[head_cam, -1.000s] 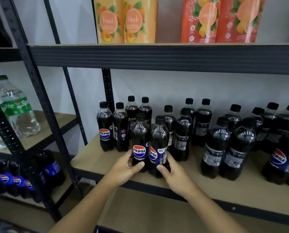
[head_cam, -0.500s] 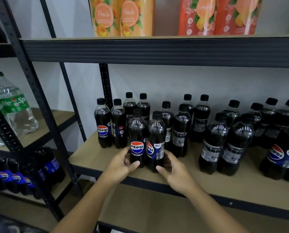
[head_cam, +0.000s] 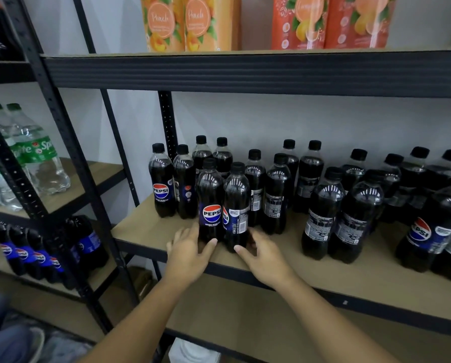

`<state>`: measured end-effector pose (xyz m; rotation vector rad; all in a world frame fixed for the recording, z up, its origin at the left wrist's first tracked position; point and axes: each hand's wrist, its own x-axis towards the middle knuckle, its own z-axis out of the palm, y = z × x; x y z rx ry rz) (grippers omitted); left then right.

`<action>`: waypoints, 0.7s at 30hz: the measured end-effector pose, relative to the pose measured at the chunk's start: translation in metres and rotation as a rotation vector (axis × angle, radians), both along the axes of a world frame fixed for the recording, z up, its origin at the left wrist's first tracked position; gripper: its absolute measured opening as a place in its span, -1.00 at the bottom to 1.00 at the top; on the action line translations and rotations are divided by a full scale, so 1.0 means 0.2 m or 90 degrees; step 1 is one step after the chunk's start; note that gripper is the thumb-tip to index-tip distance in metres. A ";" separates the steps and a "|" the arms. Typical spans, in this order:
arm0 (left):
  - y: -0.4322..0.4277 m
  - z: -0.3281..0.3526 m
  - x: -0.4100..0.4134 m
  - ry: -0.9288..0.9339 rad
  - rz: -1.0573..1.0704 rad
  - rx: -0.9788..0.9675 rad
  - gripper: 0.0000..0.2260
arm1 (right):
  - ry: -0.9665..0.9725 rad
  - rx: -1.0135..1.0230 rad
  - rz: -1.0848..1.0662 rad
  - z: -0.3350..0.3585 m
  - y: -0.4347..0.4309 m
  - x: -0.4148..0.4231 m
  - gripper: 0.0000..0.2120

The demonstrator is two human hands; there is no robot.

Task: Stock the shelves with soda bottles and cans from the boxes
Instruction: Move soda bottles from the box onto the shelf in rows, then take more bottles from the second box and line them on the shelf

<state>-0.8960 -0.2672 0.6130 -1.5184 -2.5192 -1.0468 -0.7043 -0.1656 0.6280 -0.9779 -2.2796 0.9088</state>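
Bottles up front: two dark plastic Pepsi bottles with black caps stand upright, side by side and touching, close to the front edge of the tan board shelf point(head_cam: 145, 229). On the near side, the left Pepsi bottle point(head_cam: 210, 205) shows its round logo, and the left hand point(head_cam: 189, 254) is wrapped round its foot, with the thumb across the front and the fingers round the far side. Beside it, the right Pepsi bottle point(head_cam: 236, 208) has its label turned sideways. The right hand point(head_cam: 265, 258) clasps its base, thumb on the front, fingers curled along the right flank. Both grips sit low, and the bottles rise straight above the hands. Behind them are rows of matching dark bottles point(head_cam: 276, 195), and a closer pair of bottles point(head_cam: 321, 213) stands off to the right. Overhead are orange peach juice cartons point(head_cam: 187, 22) and red-orange cartons point(head_cam: 329, 22). Across the black metal upright point(head_cam: 62, 142) on the left are clear Sprite bottles point(head_cam: 38, 158), with blue-labelled cola bottles point(head_cam: 22, 252) beneath.
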 end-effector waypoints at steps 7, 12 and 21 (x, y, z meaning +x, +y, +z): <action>-0.13 -0.05 0.15 -0.008 -0.027 -0.060 -0.30 | -0.193 0.176 0.080 -0.03 -0.06 0.22 -0.49; -0.24 -0.06 0.42 0.013 -0.048 -0.063 -0.36 | -0.268 0.281 0.154 -0.06 -0.10 0.45 -0.45; -0.41 -0.22 1.04 -0.004 -0.042 -0.108 -0.31 | -0.286 0.322 0.260 -0.15 -0.17 0.98 -0.41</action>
